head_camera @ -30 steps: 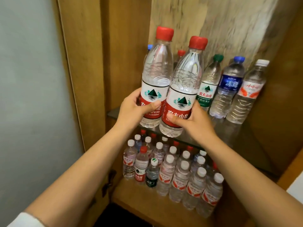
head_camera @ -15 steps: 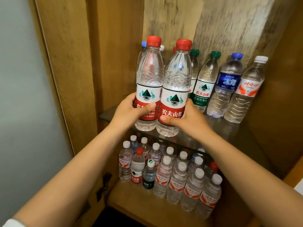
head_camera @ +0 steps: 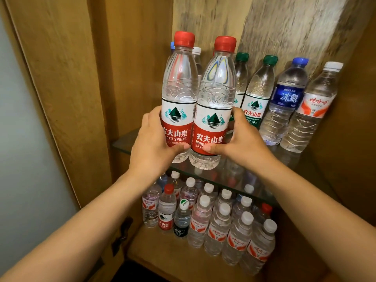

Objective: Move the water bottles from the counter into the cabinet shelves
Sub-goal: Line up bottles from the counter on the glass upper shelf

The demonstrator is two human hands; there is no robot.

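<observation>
Water bottles are in both your hands, one each, upright and side by side at the front edge of the glass shelf [head_camera: 122, 142] inside the wooden cabinet [head_camera: 130, 64]. Your left hand [head_camera: 153, 148] is wrapped around the left red-capped bottle [head_camera: 180, 92], thumb across the lower front of its label, which shows a green mountain logo above a red band with Chinese characters and the partly covered English "NGFU SPRING". Your right hand [head_camera: 242, 142] grips the right red-capped bottle [head_camera: 216, 102] the same way; its matching label shows the same characters and the letters "NONG" before your thumb cuts them off. The two bottles touch along their sides, and their bases sit at the level of the shelf's front edge; whether they rest on the glass cannot be told. Behind them on that shelf stand two green-capped bottles [head_camera: 260, 92] with green labels bearing the same mountain logo, a blue-capped bottle [head_camera: 286, 98] with a dark blue label in white Chinese characters, and a white-capped bottle [head_camera: 314, 104] with a red-and-white label in red script. Below the glass, the lower shelf [head_camera: 162, 253] holds a crowd of small bottles [head_camera: 217, 224], mostly white-capped with red-and-white labels, plus one red-labelled and one short dark-labelled bottle at the left.
</observation>
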